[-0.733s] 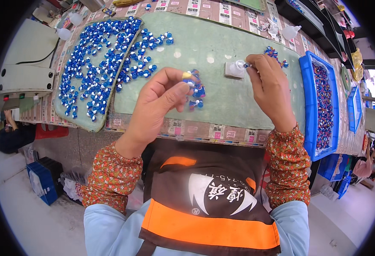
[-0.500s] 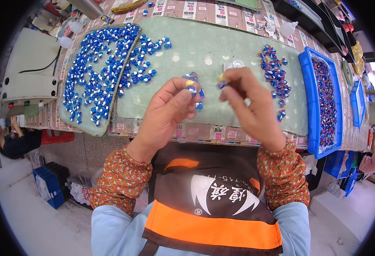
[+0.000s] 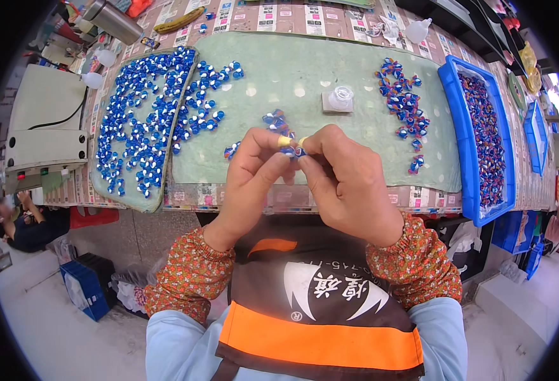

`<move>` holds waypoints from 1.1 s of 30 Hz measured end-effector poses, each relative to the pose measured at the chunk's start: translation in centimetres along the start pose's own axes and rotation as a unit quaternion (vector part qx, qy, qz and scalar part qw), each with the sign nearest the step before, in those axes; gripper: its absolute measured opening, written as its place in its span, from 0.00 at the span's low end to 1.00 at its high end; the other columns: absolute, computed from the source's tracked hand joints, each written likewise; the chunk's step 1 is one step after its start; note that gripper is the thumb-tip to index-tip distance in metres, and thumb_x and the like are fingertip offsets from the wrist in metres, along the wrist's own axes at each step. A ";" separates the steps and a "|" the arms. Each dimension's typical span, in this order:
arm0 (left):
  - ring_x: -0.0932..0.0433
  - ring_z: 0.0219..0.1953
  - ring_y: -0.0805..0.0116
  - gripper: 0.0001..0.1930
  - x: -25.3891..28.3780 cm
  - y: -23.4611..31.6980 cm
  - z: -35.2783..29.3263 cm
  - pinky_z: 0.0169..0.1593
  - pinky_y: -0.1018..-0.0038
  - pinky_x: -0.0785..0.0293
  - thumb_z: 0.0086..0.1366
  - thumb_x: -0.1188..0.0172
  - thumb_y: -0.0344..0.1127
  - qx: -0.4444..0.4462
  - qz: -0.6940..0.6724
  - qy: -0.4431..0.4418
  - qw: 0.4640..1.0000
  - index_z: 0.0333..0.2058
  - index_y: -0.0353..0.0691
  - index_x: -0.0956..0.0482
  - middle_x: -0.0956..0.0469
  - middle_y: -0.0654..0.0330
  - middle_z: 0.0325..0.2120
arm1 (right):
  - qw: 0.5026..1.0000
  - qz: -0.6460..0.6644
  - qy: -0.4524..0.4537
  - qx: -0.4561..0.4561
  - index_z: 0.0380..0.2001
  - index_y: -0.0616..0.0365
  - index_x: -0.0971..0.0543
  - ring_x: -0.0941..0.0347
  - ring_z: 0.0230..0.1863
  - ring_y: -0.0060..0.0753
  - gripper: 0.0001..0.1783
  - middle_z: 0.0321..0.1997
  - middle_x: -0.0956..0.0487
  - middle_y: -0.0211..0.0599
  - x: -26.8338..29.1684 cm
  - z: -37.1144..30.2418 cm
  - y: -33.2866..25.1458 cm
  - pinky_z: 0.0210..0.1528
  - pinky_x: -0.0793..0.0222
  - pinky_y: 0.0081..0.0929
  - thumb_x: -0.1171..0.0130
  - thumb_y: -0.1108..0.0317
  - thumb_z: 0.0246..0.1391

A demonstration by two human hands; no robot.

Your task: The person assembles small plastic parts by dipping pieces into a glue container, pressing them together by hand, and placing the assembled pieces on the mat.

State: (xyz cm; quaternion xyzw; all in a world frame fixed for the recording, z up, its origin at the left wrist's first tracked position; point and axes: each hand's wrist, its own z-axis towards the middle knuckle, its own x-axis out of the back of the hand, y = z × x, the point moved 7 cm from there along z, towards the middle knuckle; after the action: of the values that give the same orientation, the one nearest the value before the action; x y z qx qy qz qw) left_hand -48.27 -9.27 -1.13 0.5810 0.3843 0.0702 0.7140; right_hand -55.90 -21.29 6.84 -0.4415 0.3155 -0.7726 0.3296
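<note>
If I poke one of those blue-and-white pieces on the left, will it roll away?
It might roll: the blue-and-white pieces look rounded, though they seem lumpy, so perhaps not straight. They may feel slippery, because they look shiny. Each is probably light, being tiny beside the left hand.

The left hand [image 3: 249, 182] and right hand [image 3: 352, 181] partly hide the small pieces [image 3: 288, 152] they pinch; whether these touch is unclear. Contents [image 3: 484, 140] of the right blue tray [image 3: 462, 136] are too small to tell apart. The picture's top edge cuts off the far-right black rack [image 3: 481, 28].
</note>
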 end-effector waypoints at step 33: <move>0.31 0.50 0.56 0.11 1.2 3.6 0.0 0.56 0.62 0.38 0.65 0.34 0.38 -0.147 0.539 0.035 0.829 0.43 0.42 0.20 0.26 0.58 0.45 | 0.974 -0.182 0.075 -0.108 0.43 0.61 0.20 0.24 0.28 0.30 0.07 0.33 0.20 0.40 8.0 -3.2 7.5 0.33 0.30 0.27 0.40 0.77 0.62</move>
State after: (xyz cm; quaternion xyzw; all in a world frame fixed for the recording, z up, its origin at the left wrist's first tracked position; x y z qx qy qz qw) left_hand -46.15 -7.42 1.51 0.5812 0.0201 0.5194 0.6261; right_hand -60.16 -31.34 3.52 -0.4653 0.3351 -0.8119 0.1093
